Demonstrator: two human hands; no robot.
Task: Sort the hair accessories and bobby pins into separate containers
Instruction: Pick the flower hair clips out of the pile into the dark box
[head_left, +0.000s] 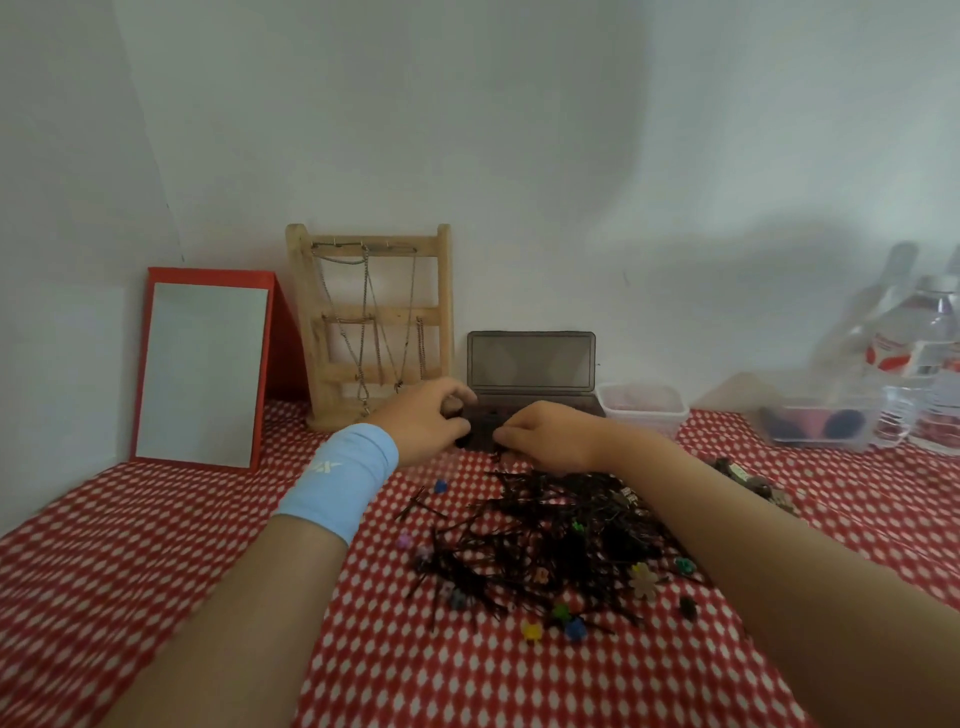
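Note:
A big heap of black bobby pins (561, 540) lies on the red-and-white cloth, with small coloured hair clips (531, 631) scattered around and in it. Behind the heap stands a dark plastic box (530, 364) with its lid up. My left hand (423, 423), with a light blue wristband, curls round the box's front left corner. My right hand (545, 434) has its fingers curled at the box's front edge; what they pinch is hidden. A small clear tub (644, 408) sits just right of the box.
A red-framed mirror (205, 369) and a wooden jewellery rack (371, 322) with chains lean on the wall at the back left. Clear water bottles (919, 364) and a clear tray with dark items (815, 423) stand at the right. Dark clips (748, 480) lie by my right forearm.

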